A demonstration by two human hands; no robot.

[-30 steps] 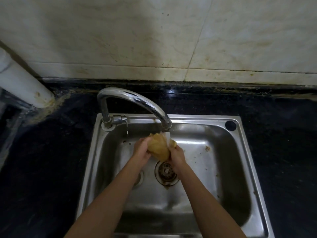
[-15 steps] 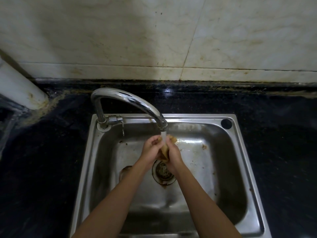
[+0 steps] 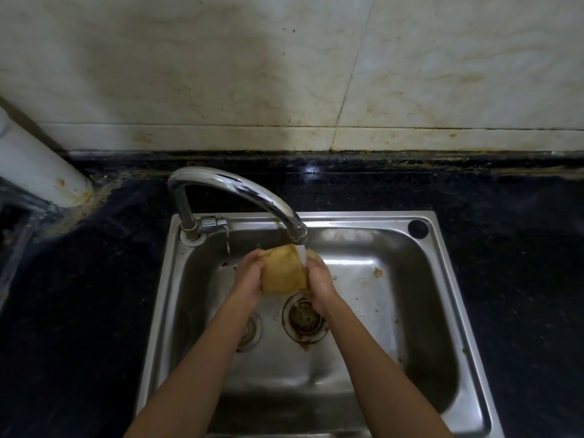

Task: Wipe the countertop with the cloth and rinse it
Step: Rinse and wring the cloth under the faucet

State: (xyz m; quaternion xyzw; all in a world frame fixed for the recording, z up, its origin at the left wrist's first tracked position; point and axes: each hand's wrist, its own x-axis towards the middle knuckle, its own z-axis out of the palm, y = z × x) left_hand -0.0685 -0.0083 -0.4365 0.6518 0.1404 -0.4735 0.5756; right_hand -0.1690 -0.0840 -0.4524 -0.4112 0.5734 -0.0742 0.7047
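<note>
Yellow cloth (image 3: 282, 269), gripped between left hand (image 3: 249, 276) and right hand (image 3: 319, 279), under what looks like running water. Squeeze it over the drain (image 3: 304, 317) below the hands.

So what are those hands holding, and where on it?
A yellow cloth, under the tap's water: left hand grips its left side, right hand its right.

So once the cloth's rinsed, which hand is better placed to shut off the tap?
Left, probably. The left hand holds the cloth on the side nearer the tap handle at the faucet base; the right hand grips the cloth's far side, under the running water.
</note>
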